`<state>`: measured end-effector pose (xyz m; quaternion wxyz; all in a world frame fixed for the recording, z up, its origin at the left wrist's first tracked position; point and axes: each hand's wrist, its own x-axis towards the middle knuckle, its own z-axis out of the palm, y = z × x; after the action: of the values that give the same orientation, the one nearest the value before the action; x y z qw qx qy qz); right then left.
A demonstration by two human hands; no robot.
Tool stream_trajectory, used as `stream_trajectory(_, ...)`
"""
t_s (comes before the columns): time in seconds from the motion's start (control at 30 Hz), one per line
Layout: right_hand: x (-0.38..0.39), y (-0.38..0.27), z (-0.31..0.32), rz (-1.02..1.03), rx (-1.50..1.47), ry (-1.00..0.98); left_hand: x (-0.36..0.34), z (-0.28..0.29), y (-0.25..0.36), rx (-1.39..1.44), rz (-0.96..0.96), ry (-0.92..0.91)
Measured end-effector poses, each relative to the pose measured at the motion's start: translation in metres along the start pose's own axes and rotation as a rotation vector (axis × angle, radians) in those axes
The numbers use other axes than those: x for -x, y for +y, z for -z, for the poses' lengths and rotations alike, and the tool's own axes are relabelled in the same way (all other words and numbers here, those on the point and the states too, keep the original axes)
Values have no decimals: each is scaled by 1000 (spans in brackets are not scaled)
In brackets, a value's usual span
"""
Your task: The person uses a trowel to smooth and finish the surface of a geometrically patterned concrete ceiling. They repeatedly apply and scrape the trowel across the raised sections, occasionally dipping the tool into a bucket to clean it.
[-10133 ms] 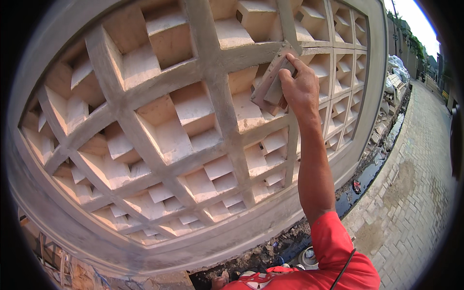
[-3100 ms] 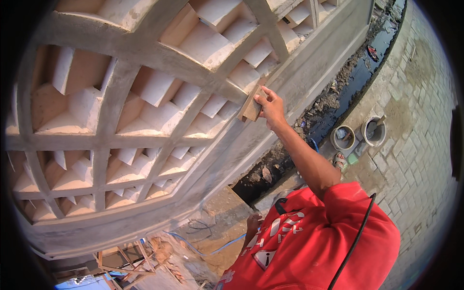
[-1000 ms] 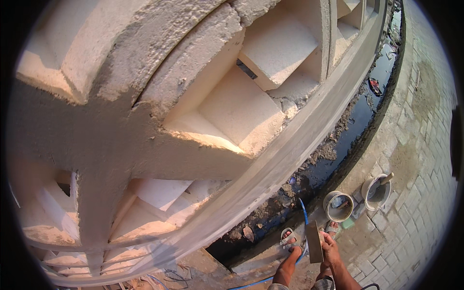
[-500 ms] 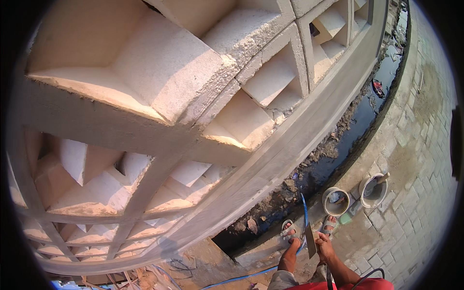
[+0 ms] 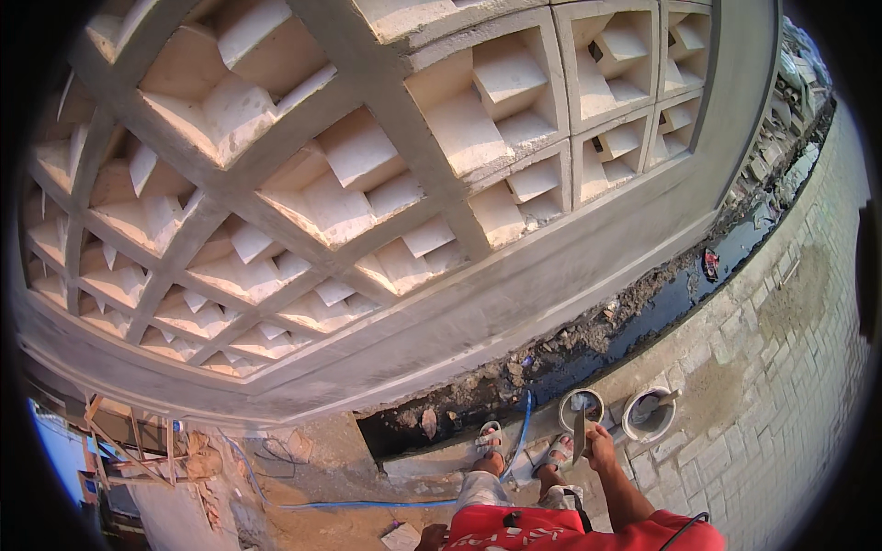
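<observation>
My right hand (image 5: 600,448) is closed round a flat-bladed trowel (image 5: 580,435), held low in front of my body with its blade almost edge-on. Just beyond it stands a pale bucket (image 5: 563,419) holding a bluish-white item. To its right is a second bucket (image 5: 628,423) with grey contents and a tool handle (image 5: 669,398) across its rim. Only a bit of skin on my left side (image 5: 431,538) shows at the lower edge; my left hand's fingers cannot be seen. Ahead rises a wall of pale openwork blocks (image 5: 514,78) with grey rendered joints (image 5: 441,188).
A ditch of dark water (image 5: 634,335) runs between the wall and the paved walkway (image 5: 735,441). A blue hose (image 5: 367,504) crosses the ground by my sandalled feet (image 5: 491,436). Wooden scaffolding (image 5: 129,450) stands at lower left; rubble (image 5: 767,151) lies at far right.
My view has swung back from the wall, showing more blocks and the scaffolding. The right hand still holds the trowel, which now overlaps the nearer bucket in view.
</observation>
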<state>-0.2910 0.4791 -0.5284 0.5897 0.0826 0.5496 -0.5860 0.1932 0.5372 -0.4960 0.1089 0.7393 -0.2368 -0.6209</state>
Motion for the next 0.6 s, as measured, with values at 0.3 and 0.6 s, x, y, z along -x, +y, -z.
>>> stream_trajectory(0.3, 9, -18, 54, 76, 147, 17, -26, -13, -103, -423, -439, -207)
stream_trajectory(0.6, 70, -27, 55, 23, 339, -31, -13, -44, -64, 242, -354, 36)
